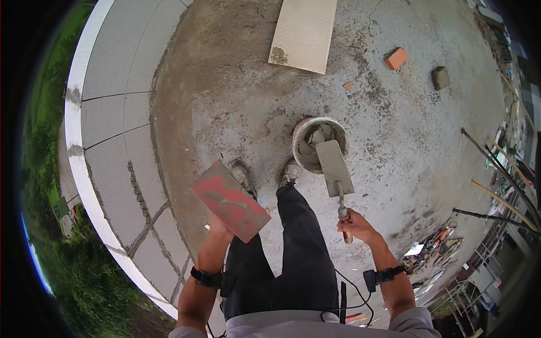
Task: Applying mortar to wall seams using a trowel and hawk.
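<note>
My left hand (220, 228) is mostly hidden beneath a flat red rectangular mortar board (230, 200) smeared with grey mortar, and it holds the board up from below. In my right hand (360, 226) is the handle of a trowel (335, 169), with the fingers wrapped round it. Its long rectangular blade is coated in grey mortar. The blade's far end overlaps the near right rim of a round bucket (297, 147). Inside the bucket sits thick grey mortar (316, 137). I cannot tell whether the blade touches the rim.
Pale wall tiles or slabs (112, 67) with mortared joints curve along the left. A cream panel (304, 34) lies ahead on the rough floor (225, 101). An orange brick (397, 58) and a dark block (440, 78) lie ahead right. Several poles (496, 163) lean at right.
</note>
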`<action>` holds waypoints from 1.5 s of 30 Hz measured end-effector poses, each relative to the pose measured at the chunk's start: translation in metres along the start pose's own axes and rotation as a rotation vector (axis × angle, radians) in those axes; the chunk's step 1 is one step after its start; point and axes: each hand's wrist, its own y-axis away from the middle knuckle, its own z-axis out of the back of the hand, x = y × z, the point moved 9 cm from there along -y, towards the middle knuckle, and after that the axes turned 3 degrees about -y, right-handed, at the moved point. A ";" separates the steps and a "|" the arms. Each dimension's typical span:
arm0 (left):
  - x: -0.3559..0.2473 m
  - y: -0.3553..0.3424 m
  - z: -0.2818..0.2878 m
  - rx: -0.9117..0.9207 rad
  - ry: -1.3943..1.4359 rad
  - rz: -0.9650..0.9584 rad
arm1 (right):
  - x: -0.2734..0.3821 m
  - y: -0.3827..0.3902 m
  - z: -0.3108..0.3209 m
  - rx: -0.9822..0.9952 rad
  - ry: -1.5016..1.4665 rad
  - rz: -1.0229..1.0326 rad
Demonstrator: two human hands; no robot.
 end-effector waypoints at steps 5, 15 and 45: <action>0.014 -0.023 0.031 -0.102 -0.211 -0.081 | -0.024 -0.064 0.095 -0.503 0.691 -0.086; 0.064 -0.023 0.078 -0.133 -0.056 0.093 | -0.002 -0.242 0.115 -0.394 1.028 -0.471; 0.005 -0.025 -0.121 0.136 -0.103 -0.198 | 0.110 0.055 0.015 -0.169 0.431 0.336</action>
